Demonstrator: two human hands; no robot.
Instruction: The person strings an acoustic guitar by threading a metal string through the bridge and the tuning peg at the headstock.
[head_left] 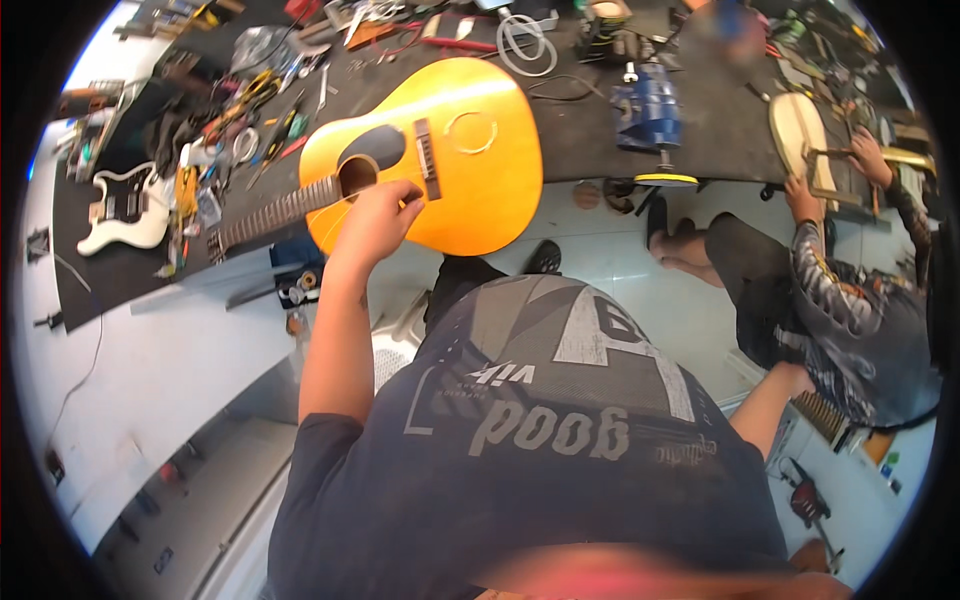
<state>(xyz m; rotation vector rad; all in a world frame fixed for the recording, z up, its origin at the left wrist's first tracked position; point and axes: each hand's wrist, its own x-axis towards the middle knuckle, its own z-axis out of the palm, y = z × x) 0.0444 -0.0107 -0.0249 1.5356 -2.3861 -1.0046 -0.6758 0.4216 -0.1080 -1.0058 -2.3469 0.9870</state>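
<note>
An orange-topped acoustic guitar (500, 190) lies on the dark workbench, its neck (270, 220) pointing left toward me. My left hand (385, 215) is over the body between the soundhole (357, 177) and the bridge (427, 160), with its fingers drawn together in a pinch. A thin pale line runs beside the wrist; what the fingertips hold is too small to make out. A coiled string (470, 132) rests on the guitar top beyond the bridge. My right hand (795, 380) is low at my right side, by a box of upright slim items (820, 415); its fingers are hidden.
Pliers, tape and other tools clutter the bench's left, near a white guitar body (130, 210). A blue power tool with a yellow pad (650, 120) stands at the bench edge. At right, a co-worker's hands (805, 200) work on a pale wooden piece (795, 125).
</note>
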